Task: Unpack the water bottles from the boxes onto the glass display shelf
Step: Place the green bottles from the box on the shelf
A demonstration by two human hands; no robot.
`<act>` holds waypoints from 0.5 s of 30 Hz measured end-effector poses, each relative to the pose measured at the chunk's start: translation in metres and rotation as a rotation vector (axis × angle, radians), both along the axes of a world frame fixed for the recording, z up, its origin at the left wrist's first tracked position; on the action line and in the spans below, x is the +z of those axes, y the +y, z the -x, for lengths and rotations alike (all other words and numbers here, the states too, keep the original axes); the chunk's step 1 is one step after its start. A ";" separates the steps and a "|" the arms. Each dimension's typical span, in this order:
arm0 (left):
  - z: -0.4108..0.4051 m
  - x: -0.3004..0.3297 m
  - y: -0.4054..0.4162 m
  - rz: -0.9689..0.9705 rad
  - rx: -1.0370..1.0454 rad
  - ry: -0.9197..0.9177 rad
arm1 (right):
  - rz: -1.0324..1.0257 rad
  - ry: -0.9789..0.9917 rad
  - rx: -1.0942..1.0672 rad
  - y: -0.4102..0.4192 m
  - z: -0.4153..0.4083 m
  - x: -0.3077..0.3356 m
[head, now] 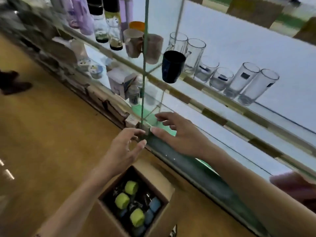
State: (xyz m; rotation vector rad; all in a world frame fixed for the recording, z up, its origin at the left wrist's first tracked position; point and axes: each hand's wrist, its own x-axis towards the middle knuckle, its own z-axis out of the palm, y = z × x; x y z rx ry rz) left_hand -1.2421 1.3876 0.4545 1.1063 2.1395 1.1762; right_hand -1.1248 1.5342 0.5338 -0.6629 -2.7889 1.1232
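Head view showed both hands held out in front of a glass display shelf (213,115). The left hand (123,147) was at the near corner of the case, and its fingers (136,132) were spread and a little bent, holding nothing. The right hand (181,134) was just to the right of it, reaching over the lowest glass level. Its fingers (164,115) were straight and apart, and they held nothing too. Whether they touched the glass, I could not tell.

Below the hands, near the bottom, an open cardboard box (153,183) sat on the brown floor (51,125). Water bottles (122,200) stood inside it, seen from the top. Some had green caps and some had blue caps.

On the middle level, far and to the right, clear drinking glasses (242,79) stood in a row. A dark cup (172,66) stood left of them, beside two brown mugs (133,42). Tall purple bottles (83,16) stood at the far left, up high.
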 end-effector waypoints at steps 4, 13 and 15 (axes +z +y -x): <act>-0.013 -0.041 -0.016 0.081 0.202 -0.167 | 0.089 -0.134 0.218 0.001 0.024 -0.056; -0.042 -0.177 -0.061 0.417 0.378 -0.235 | 0.252 -0.290 0.355 -0.036 0.046 -0.191; -0.043 -0.211 -0.068 0.493 0.362 -0.254 | 0.289 -0.315 0.318 -0.044 0.044 -0.224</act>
